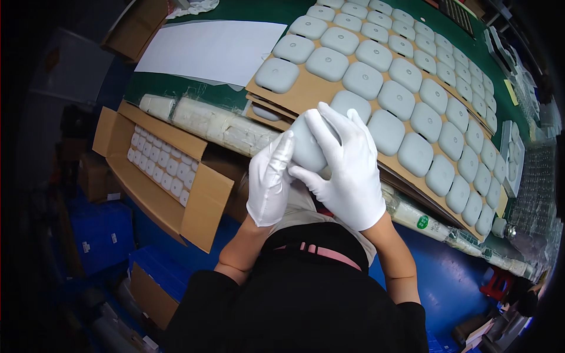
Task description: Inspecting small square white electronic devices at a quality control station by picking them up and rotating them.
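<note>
Between my white-gloved hands, in front of my body, is a pale grey rounded-square plastic case (306, 144). My left hand (272, 176) is closed against its left side. The fingers of my right hand (350, 167) lie across its right side, with the thumb below it. Just beyond my hands, rows of matching grey cases (385, 132) sit on a brown cardboard sheet (318, 88) on the table. One bare cardboard gap shows in the rows near my right fingertips.
At the left stands an open cardboard box (203, 194) holding rows of similar small cases (162, 159). A white sheet (212, 52) lies on the green tabletop (250, 15). Plastic-wrapped padding (218, 123) runs along the table's near edge. Blue boxes (100, 232) stand at lower left.
</note>
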{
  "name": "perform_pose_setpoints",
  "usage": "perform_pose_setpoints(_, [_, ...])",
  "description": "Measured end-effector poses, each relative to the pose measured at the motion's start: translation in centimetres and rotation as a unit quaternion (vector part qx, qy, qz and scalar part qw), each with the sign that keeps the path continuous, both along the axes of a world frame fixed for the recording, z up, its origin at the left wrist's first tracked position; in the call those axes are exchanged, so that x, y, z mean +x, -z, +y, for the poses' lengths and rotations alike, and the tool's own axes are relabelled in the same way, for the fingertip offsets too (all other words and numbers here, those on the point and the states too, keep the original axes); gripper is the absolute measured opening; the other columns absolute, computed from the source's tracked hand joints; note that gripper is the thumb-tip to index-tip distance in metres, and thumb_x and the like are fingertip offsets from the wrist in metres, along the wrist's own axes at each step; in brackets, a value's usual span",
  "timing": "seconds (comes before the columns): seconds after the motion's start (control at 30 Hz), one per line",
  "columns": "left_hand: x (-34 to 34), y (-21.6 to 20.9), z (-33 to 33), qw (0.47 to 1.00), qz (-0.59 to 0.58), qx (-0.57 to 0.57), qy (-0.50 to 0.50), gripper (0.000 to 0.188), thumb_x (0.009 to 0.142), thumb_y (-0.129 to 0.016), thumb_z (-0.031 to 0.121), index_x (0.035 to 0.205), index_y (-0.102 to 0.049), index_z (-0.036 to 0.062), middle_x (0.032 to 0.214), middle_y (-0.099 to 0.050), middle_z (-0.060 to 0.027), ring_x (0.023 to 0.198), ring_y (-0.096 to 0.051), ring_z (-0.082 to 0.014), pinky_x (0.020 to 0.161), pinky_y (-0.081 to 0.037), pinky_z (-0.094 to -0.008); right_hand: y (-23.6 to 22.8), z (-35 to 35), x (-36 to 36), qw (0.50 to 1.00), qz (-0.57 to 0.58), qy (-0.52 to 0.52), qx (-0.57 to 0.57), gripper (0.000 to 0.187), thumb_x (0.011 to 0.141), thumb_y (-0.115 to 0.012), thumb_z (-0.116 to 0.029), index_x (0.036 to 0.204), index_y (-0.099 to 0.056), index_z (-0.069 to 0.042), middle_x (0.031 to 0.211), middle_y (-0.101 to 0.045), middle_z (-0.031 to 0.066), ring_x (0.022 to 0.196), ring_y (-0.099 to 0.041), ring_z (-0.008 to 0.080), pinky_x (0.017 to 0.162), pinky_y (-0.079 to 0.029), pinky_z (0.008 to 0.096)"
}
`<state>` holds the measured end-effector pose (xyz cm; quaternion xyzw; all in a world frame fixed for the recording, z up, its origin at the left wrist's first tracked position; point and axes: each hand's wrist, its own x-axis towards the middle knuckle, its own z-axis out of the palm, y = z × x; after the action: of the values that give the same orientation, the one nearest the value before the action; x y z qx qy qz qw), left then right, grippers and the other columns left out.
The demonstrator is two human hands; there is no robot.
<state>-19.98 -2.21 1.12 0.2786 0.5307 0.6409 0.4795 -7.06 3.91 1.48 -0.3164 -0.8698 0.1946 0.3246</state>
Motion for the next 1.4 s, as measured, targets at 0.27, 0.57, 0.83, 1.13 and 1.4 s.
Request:
perform_pose_setpoints(0.27, [-1.8, 0.1, 1.4, 0.996, -0.07, 0.021, -0.045, 0.036, 0.105, -0.049, 0.024, 0.116, -0.062, -0.0079, 0.102, -0.067, -0.0105, 0.087, -0.059, -0.0086, 0.074, -0.048, -0.0189, -0.9, 1.6, -2.7, 0.999, 0.015, 0.025, 0.042, 0.072, 0.069, -0.082, -0.018, 0.134, -0.056, -0.004, 0.133, -0.055, 0.0114, 0.116, -0.054, 0.0307, 0.102, -0.039, 0.0441])
perform_pose_setpoints(0.57, [-7.9, 0.8, 6.8, 0.845, 0.493, -0.057, -0.201, 0.046, 0.085, -0.074, 0.03, 0.12, -0.064, 0.0015, 0.104, -0.07, -0.0122, 0.089, -0.066, -0.0187, 0.082, -0.052, -0.0286, -0.2, 5.7, -4.0, 0.993, -0.023, 0.068, 0.095, 0.064, 0.07, -0.08, -0.013, 0.129, -0.057, -0.002, 0.128, -0.059, 0.0137, 0.11, -0.058, 0.0307, 0.11, -0.037, 0.0452])
perform_pose_setpoints(0.83, [-8.3, 1.6, 9.2, 0.767, 0.623, -0.068, -0.137, 0.059, 0.074, -0.081, 0.03, 0.124, -0.063, 0.0037, 0.111, -0.069, -0.0149, 0.095, -0.065, -0.031, 0.091, -0.051, -0.0396, 0.6, 6.3, -4.4, 0.99, -0.04, 0.059, 0.125, 0.055, 0.072, -0.077, -0.013, 0.121, -0.057, -0.001, 0.122, -0.061, 0.0133, 0.107, -0.061, 0.028, 0.113, -0.035, 0.0482])
perform_pose_setpoints(1.13, [-9.8, 1.4, 8.5, 0.837, 0.525, -0.091, -0.127, 0.058, 0.075, -0.081, 0.021, 0.126, -0.061, 0.0013, 0.115, -0.068, -0.0158, 0.099, -0.066, -0.0285, 0.089, -0.053, -0.0353, 1.0, 6.4, -4.3, 0.994, -0.023, 0.047, 0.095, 0.048, 0.071, -0.077, -0.012, 0.115, -0.06, -0.003, 0.12, -0.062, 0.0089, 0.11, -0.061, 0.0262, 0.114, -0.035, 0.0475])
perform_pose_setpoints(1.4, [-9.1, -0.2, 5.9, 0.963, 0.23, 0.049, -0.134, 0.053, 0.08, -0.074, -0.003, 0.13, -0.058, -0.0013, 0.121, -0.066, -0.0153, 0.105, -0.066, -0.0227, 0.094, -0.052, -0.0306, -0.3, 4.6, -3.7, 0.992, 0.066, 0.081, 0.07, 0.043, 0.075, -0.077, -0.011, 0.116, -0.065, -0.005, 0.121, -0.066, 0.0087, 0.109, -0.063, 0.0237, 0.109, -0.041, 0.0423])
